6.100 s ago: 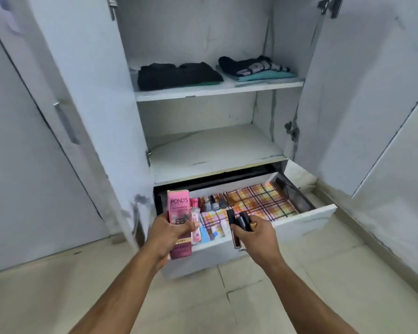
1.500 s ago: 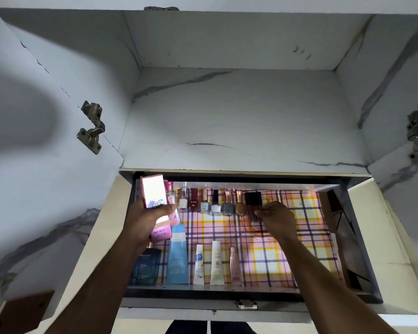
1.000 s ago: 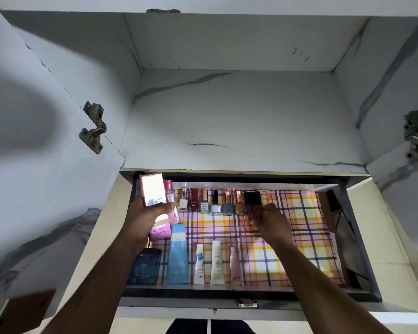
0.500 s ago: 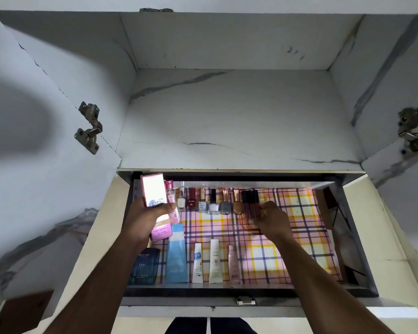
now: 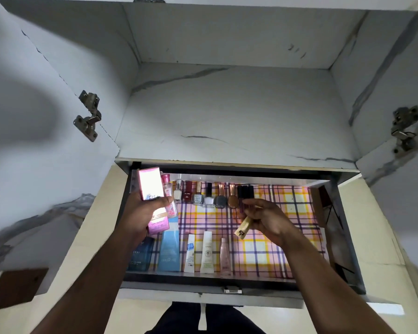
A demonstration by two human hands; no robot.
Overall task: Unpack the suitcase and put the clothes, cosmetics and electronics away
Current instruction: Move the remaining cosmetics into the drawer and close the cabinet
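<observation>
The small gold tube (image 5: 243,228), slim with a dark end, hangs tilted at centre frame over the drawer (image 5: 348,280), pinched in the right hand (image 5: 268,219). Set down carelessly, it could topple the upright bottle row (image 5: 208,196) just behind. The left hand (image 5: 140,213), left of centre, grips a glossy pink box (image 5: 152,194) that could slip.
</observation>
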